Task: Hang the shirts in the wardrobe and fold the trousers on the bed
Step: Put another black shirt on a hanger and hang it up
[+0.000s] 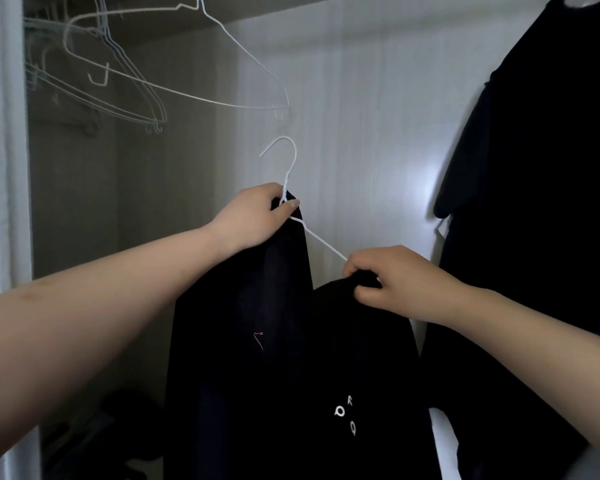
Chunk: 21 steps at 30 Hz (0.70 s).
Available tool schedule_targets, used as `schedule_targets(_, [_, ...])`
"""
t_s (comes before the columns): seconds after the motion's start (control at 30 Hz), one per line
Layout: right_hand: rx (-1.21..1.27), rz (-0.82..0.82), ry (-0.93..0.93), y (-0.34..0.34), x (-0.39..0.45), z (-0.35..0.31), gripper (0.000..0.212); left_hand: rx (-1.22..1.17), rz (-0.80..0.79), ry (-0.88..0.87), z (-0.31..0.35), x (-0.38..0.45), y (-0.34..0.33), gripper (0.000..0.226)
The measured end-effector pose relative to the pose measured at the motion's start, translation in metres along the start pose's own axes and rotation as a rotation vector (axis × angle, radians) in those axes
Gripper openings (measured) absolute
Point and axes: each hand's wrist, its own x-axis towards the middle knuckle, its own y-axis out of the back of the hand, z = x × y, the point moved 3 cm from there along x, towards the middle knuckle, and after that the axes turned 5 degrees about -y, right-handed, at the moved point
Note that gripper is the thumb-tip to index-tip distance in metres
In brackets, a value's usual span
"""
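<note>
Black shirt [291, 341] hangs half-draped on a white wire hanger [321, 239] inside the wardrobe [361, 116]. Left hand [253, 216], arm stretched forward, pinches the hanger's neck together with shirt fabric at the top. Right hand [395, 282], lower and to the right, grips bunched collar fabric against the hanger's sloping wire.

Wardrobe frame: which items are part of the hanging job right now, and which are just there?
In use:
- dark shirt
- white wire hanger, half threaded into it
- left hand at the hanger neck
- right hand pinching the fabric

Just there:
- empty wire hangers above
- dark garment, already hung
- dark items on the wardrobe floor
</note>
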Motion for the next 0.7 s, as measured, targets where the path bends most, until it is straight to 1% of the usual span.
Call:
schedule_targets(0.07, [0.094,0.055,0.0,0.003,-0.002,0.005,0.023,-0.026,0.009,-0.036,-0.003,-0.005,0.003,0.029])
schedule_targets(0.17, [0.143,0.141,0.002,0.012,-0.009,0.015,0.03,0.002,0.052,-0.12,-0.009,-0.012,0.002,0.029])
schedule_targets(0.2, [0.144,0.178,-0.001,0.016,-0.013,0.02,0.035,-0.002,0.086,-0.108,-0.015,-0.013,0.004,0.029])
schedule_targets(0.27, [0.155,0.274,-0.004,0.026,-0.023,0.03,0.043,-0.027,0.136,-0.021,-0.033,-0.01,0.01,0.034])
schedule_targets(0.37, [0.153,0.364,0.007,0.039,-0.04,0.042,0.047,0.007,0.098,0.107,-0.053,-0.004,0.013,0.044])
schedule_targets(0.47, [0.086,0.35,0.021,0.044,-0.048,0.048,0.051,0.051,0.071,0.159,-0.057,-0.001,0.006,0.05])
schedule_targets(0.53, [0.057,0.331,0.021,0.044,-0.051,0.053,0.049,0.05,0.08,0.198,-0.058,0.0,0.001,0.054])
schedule_targets(0.6, [0.104,0.305,-0.047,0.047,-0.052,0.061,0.047,0.031,0.095,0.249,-0.063,-0.001,0.0,0.057])
schedule_targets(0.7, [0.219,0.231,-0.162,0.053,-0.048,0.064,0.062,0.008,0.081,0.333,-0.071,-0.002,0.0,0.061])
